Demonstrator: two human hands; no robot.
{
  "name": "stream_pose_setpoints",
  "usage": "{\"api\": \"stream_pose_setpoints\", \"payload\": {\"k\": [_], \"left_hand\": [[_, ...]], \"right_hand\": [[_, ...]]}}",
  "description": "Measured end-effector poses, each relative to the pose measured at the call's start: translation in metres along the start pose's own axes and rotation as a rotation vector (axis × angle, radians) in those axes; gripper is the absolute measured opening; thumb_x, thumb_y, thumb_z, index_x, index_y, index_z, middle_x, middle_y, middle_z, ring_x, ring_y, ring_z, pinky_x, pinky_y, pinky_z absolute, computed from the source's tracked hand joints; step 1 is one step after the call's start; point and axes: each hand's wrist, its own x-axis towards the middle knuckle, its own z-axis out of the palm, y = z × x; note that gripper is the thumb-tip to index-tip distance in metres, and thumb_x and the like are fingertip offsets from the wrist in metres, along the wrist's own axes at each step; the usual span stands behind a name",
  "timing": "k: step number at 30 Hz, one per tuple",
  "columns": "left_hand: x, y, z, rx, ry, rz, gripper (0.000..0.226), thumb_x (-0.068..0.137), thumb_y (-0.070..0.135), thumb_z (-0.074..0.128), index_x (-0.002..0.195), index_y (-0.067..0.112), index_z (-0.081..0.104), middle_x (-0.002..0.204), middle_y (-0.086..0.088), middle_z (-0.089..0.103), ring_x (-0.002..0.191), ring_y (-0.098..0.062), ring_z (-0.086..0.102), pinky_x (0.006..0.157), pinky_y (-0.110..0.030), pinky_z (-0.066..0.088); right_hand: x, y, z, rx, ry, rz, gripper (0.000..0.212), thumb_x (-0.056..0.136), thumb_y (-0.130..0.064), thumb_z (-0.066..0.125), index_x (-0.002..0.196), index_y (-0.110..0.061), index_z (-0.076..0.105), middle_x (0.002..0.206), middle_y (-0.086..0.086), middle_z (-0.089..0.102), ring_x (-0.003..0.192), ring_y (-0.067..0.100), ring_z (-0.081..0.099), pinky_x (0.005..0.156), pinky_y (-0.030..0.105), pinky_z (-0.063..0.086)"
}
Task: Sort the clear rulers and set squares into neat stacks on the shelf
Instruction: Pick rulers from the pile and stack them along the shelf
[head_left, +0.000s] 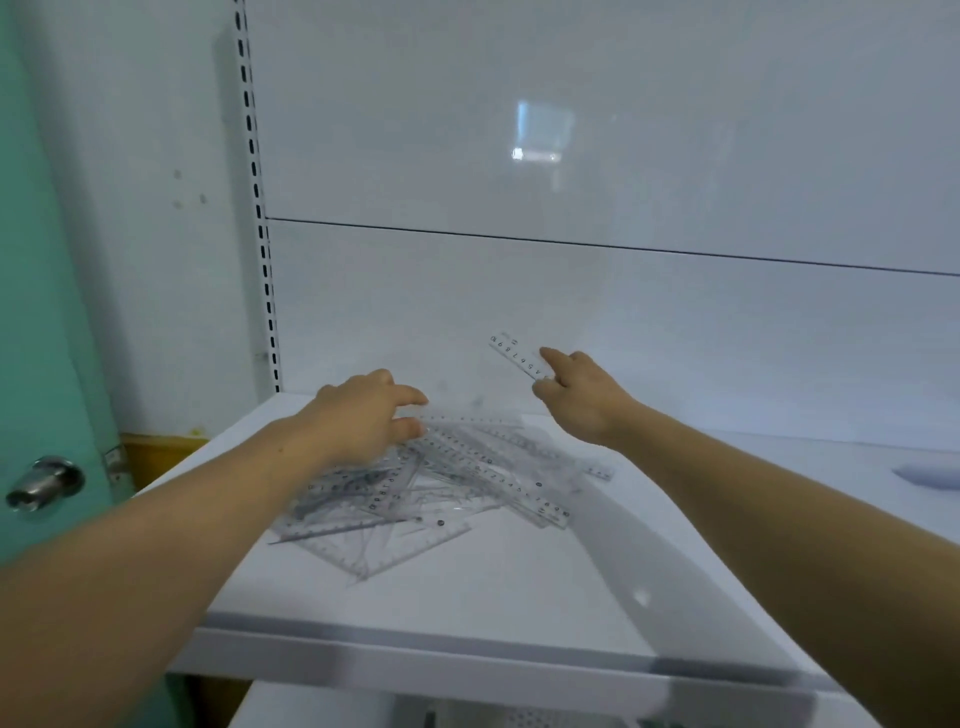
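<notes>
Many overlapping clear rulers and set squares (426, 483) blur together on the shelf (519, 587), so you cannot tell whether the grip of your left hand (363, 415) holds any, while your right hand (582, 395) pinches one short ruler (517, 356) raised behind the heap.

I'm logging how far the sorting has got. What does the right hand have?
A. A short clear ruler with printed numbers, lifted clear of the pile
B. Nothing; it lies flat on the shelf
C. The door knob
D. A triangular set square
A: the right hand pinches a short clear ruler raised in front of the back panel, apart from the jumbled pile on the shelf.
</notes>
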Motion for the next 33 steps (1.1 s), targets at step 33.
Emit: {"api": "stream_pose_setpoints", "payload": {"k": [33], "left_hand": [[0.026,0.485,0.084,-0.308,-0.116,0.361,0.049,0.099,0.035,0.04,0.145,0.02,0.032,0.137,-0.004,0.042,0.12,-0.021,0.046,0.1,-0.029,0.036]], "right_hand": [[-0.34,0.362,-0.252,-0.32,0.187,0.61,0.049,0.094,-0.042,0.051,0.139,-0.024,0.044,0.134,0.006,0.054,0.114,0.025,0.054,0.092,0.033,0.045]]}}
